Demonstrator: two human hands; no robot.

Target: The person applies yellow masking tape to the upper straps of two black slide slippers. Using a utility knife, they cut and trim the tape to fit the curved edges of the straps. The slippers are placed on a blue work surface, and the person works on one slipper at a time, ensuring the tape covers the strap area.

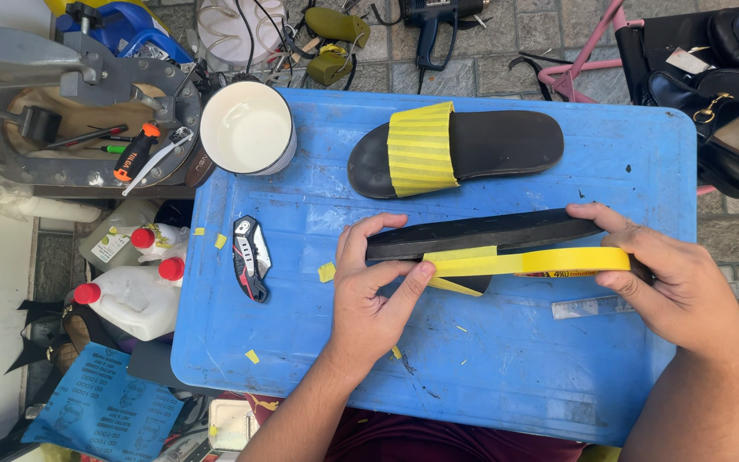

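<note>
1. The left hand [369,287], at the centre of the frame, pinches the left end of a black slide sandal [481,235] held on edge above the blue bench [489,376]; its thumb presses a strip of yellow masking tape [464,261] against the sole.
2. The right hand [673,274], at the right of the frame, has its grip closed around the yellow tape roll [579,259] and touches the sandal's right end with its fingertips.
3. The tape runs taut from the roll to the left thumb, along the sandal's lower edge.
4. A 2nd black slide sandal [459,150], its strap wrapped in yellow tape, lies flat on the bench in the upper centre.
5. A folding utility knife [251,257] lies on the bench left of the left hand.
6. A white cup [247,128] stands at the bench's upper left corner.
7. Small yellow tape scraps [327,272] dot the bench.
</note>
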